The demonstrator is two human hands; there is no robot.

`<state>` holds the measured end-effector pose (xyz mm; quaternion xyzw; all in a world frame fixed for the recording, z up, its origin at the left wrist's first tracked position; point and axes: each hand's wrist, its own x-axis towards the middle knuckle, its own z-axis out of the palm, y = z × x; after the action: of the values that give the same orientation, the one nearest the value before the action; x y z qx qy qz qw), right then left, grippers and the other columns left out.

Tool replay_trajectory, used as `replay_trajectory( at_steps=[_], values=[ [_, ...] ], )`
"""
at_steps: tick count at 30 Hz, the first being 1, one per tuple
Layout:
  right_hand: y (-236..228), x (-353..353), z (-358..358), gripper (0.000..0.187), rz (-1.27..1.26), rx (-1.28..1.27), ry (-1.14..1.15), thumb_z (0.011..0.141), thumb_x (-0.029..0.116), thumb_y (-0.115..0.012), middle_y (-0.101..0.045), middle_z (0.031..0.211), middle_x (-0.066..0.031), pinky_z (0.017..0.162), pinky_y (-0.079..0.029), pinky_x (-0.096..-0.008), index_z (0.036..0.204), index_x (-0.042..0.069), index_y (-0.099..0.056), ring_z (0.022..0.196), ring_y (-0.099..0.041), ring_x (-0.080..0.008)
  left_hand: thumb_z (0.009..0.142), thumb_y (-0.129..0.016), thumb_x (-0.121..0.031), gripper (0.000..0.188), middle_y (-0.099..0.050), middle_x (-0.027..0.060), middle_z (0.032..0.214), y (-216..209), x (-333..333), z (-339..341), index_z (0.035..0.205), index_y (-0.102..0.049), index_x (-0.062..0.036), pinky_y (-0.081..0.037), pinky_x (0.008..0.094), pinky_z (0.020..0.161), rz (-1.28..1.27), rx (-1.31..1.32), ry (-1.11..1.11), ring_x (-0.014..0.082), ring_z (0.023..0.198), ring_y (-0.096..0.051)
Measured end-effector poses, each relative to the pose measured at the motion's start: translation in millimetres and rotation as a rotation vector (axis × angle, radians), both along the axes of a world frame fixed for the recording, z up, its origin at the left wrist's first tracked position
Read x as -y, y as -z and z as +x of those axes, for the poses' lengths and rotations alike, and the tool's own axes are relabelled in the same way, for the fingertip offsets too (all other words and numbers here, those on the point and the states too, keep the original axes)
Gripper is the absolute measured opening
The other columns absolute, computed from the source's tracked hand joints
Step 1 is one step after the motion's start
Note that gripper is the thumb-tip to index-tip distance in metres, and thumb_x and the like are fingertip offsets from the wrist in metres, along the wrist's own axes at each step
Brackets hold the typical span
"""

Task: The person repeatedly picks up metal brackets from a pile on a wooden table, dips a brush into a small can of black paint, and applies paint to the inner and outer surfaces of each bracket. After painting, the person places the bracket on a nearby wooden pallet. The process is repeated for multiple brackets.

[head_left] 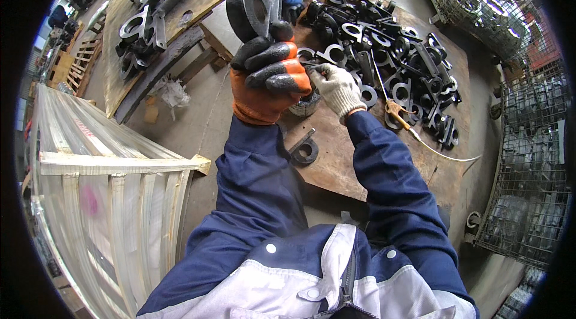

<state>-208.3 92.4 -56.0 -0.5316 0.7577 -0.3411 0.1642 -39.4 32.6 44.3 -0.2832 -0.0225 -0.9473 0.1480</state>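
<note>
My left hand (270, 76), in an orange glove with black coated fingers, is wrapped round a black metal ring part (249, 13) with a flat arm. It holds the part up above the table's left edge. Close beside it, my right hand (337, 88) wears a white knitted glove. Its fingers are closed and pinched together; what they hold, if anything, is hidden. Below the two hands a round grey container (305, 106) shows in part. One loose ring part (305, 151) lies near the table's front edge.
A large pile of black ring parts (384, 49) covers the back of the brown table (336, 166). An orange-handled gun with a hose (396, 112) lies beside it. More parts (144, 22) are on a left table. Wire cages (522, 169) stand right, a wooden crate (114, 163) left. A co-worker's gloved hand (292, 4) is opposite.
</note>
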Motion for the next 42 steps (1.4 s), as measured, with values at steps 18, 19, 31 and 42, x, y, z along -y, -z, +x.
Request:
replay_trajectory(
  at_steps=[18, 19, 31, 42],
  values=[
    [-19, -35, -16, 0.034, 0.076, 0.087, 0.014, 0.092, 0.035, -0.058, -0.072, 0.096, -0.0178, 0.084, -0.053, -0.0406, 0.106, 0.007, -0.072, 0.095, -0.068, -0.0347, 0.099, -0.054, -0.019, 0.025, -0.044, -0.0118, 0.059, -1, -13, -12, 0.122, -0.055, -0.009, -0.041, 0.0242, 0.064, -0.127, 0.054, 0.023, 0.0011, 0.048, -0.045],
    [-21, -40, -19, 0.034, 0.094, 0.098, -0.029, 0.092, 0.036, -0.058, -0.073, 0.096, -0.0172, 0.084, -0.053, -0.0398, 0.107, 0.008, -0.072, 0.095, -0.069, -0.0341, 0.099, -0.054, -0.019, 0.025, -0.044, -0.0119, 0.059, -2, -14, -13, 0.122, -0.055, -0.0089, -0.041, 0.0244, 0.064, -0.124, 0.064, 0.02, 0.0012, 0.048, -0.045],
    [-126, -199, -96, 0.028, -0.721, 0.769, 0.276, 0.104, 0.018, -0.05, -0.073, 0.105, -0.014, 0.074, -0.061, -0.029, 0.118, -0.001, -0.066, 0.083, -0.073, -0.0198, 0.096, -0.058, -0.017, 0.015, -0.047, -0.0104, 0.052, -8, -54, -47, 0.109, -0.055, -0.0113, -0.039, 0.0213, 0.043, -0.17, 0.255, 0.07, 0.0025, 0.038, -0.046],
    [-135, -254, -104, 0.046, -0.791, 1.09, 0.27, 0.106, 0.029, -0.04, -0.064, 0.125, -0.0215, 0.072, -0.063, -0.0301, 0.131, -0.007, -0.053, 0.093, -0.072, -0.0242, 0.097, -0.055, -0.018, 0.021, -0.049, -0.0112, 0.052, -12, -97, -77, 0.115, -0.052, -0.0095, -0.047, 0.0271, 0.055, -0.4, 0.377, 0.174, 0.004, 0.038, -0.048]
  ],
)
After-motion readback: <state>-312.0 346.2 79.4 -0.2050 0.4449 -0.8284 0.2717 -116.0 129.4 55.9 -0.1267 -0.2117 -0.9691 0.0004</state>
